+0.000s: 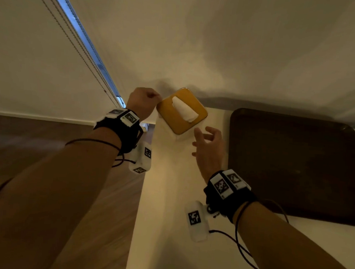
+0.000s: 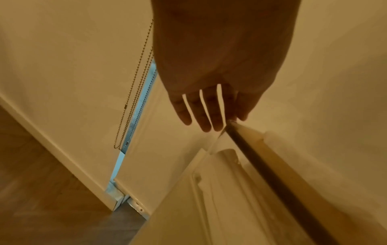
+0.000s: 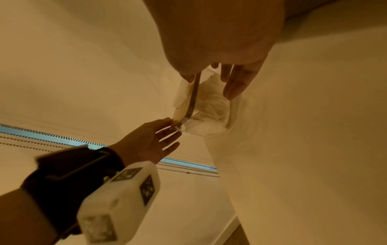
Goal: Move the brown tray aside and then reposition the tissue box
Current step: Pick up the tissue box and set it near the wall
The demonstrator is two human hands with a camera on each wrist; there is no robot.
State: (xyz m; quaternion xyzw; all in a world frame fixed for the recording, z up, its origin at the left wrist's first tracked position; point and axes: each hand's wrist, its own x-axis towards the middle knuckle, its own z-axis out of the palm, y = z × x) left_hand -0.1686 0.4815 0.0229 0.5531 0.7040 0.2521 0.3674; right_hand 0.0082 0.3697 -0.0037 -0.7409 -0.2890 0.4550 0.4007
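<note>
Nearest the head camera are the two forearms, each strapped with a black wrist band (image 1: pixel 118 128) carrying white marker blocks. They reach out over the near left part of the white tabletop (image 1: pixel 162 227).

The left hand (image 1: pixel 142 103) is at the tissue box (image 1: pixel 181 111), up against the corner of its amber lid that faces the window. The right wrist view shows its fingers (image 3: pixel 167 140) nearly straight and spread, only the tips against the lid's edge. That reads as a steadying or nudging touch, not a grasp.

The right hand (image 1: pixel 208 148) hovers at the box's near right corner, fingers loosely extended, thumb apart, holding nothing. Whether it touches the box wall I cannot tell. With a hand on each side, the pair look ready to slide or turn the box.

The tissue box stands upright at the far left corner of the tabletop, close to the wall (image 1: pixel 219 43), turned diagonal to the table edges, a white tissue (image 1: pixel 184 111) poking from its top slot. Its pale sides appear translucent.

The brown tray (image 1: pixel 295 166) lies flat well to the right, reaching the far edge and clear of the box. It seems already set aside, so repositioning the box is probably the step in hand.

Bead chains (image 1: pixel 80 51) hang by the window strip (image 1: pixel 75 20) on the left.
</note>
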